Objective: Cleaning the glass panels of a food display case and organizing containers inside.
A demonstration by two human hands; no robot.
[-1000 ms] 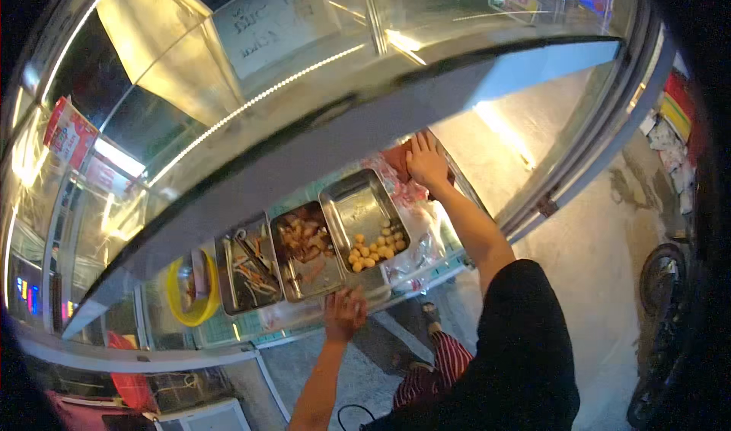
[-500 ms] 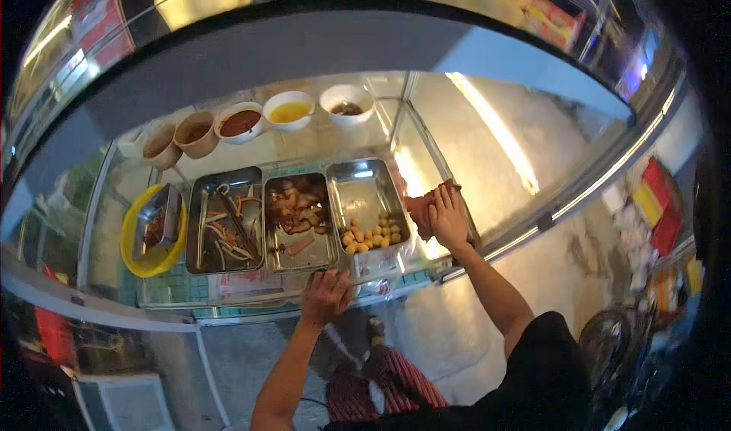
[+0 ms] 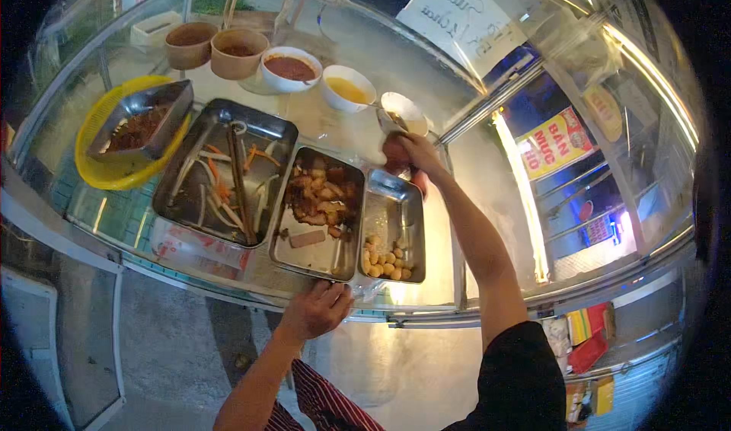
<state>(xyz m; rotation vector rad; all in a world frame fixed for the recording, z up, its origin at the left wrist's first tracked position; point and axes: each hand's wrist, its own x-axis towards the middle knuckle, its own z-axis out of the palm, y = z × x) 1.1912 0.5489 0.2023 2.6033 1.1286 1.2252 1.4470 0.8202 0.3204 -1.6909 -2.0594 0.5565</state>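
- Surface: glass case (image 3: 442, 275).
- Right hand (image 3: 409, 145): nearer; bundle (image 3: 394, 157) at grip's left; axis and closure blurred, cannot tell.
- Left hand (image 3: 317, 309): fingers curled; middle tray (image 3: 312, 257) just beyond.

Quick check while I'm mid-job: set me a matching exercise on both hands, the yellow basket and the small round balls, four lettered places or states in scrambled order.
Column one:
1. Left hand
2. Right hand
3. Yellow basket
4. Small round balls

Column two:
A. Under a smaller metal container with brown contents
B. In the near end of the right tray
C. At a blurred reddish-brown item
D. By the near edge of the middle tray

Pairs: 1-D, 2-C, 3-A, 4-B
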